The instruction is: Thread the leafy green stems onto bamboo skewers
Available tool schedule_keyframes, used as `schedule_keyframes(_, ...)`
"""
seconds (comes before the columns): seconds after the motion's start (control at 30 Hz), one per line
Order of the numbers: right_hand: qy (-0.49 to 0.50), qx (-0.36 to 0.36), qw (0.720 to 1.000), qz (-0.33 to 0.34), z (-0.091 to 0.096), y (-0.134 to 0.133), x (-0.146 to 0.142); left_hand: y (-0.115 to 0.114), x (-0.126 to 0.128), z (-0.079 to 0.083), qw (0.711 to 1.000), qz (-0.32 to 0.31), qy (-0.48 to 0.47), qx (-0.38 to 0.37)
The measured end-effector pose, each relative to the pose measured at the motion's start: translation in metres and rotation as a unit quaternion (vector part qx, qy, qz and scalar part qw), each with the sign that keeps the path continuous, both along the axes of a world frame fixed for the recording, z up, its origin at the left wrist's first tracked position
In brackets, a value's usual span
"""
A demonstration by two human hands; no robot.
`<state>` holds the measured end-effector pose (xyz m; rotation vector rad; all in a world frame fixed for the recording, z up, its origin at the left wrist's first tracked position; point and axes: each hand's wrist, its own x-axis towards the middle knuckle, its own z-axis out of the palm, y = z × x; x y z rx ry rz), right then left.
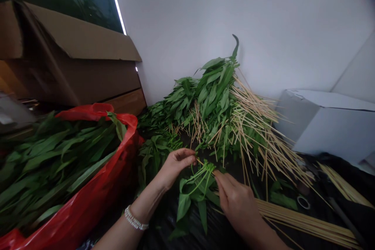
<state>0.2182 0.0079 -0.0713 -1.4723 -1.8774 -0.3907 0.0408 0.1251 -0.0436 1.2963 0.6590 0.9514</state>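
My left hand (175,166) pinches the tip of a thin bamboo skewer (200,161) that runs through a small bunch of green leafy stems (195,187). My right hand (236,200) is closed on the other side of that bunch, fingertips pressed to the stems where the skewer enters. The leaves hang down between both hands over a black sheet (164,226). A beaded bracelet (134,219) circles my left wrist.
A big heap of skewered greens (222,105) leans on the white wall. Loose skewers (304,222) lie at the right. A red bag (96,191) full of leaves sits left, below cardboard boxes (76,66). A white box (328,125) stands at the right.
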Motion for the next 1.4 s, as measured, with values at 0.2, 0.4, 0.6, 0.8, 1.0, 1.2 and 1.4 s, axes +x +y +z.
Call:
schedule_keyframes(0.2,-0.007,0.004,1.000,0.002,-0.003,0.000,-0.001,-0.002,0.002,-0.002,1.000,0.001,0.017,-0.017)
schedule_keyframes(0.4,-0.016,0.003,1.000,-0.004,-0.005,0.000,-0.002,-0.008,0.009,-0.002,0.998,-0.002,0.020,-0.053)
schedule_keyframes(0.6,-0.019,-0.011,1.000,-0.003,-0.006,0.001,-0.002,-0.011,0.011,-0.006,0.998,-0.009,0.030,-0.048)
schedule_keyframes(0.8,-0.016,-0.032,0.998,0.046,-0.006,-0.003,-0.008,0.008,-0.002,0.000,0.996,0.078,-0.003,-0.047)
schedule_keyframes(1.0,-0.034,-0.017,0.997,0.063,-0.007,-0.004,-0.013,0.024,-0.007,-0.013,0.975,0.132,0.127,0.124)
schedule_keyframes(1.2,-0.053,-0.027,0.996,0.069,-0.005,-0.006,-0.015,0.011,-0.004,-0.018,0.913,0.048,0.282,0.290)
schedule_keyframes(1.4,-0.072,-0.028,0.994,0.073,-0.002,-0.007,-0.019,-0.002,-0.001,-0.017,0.853,-0.061,0.358,0.375)
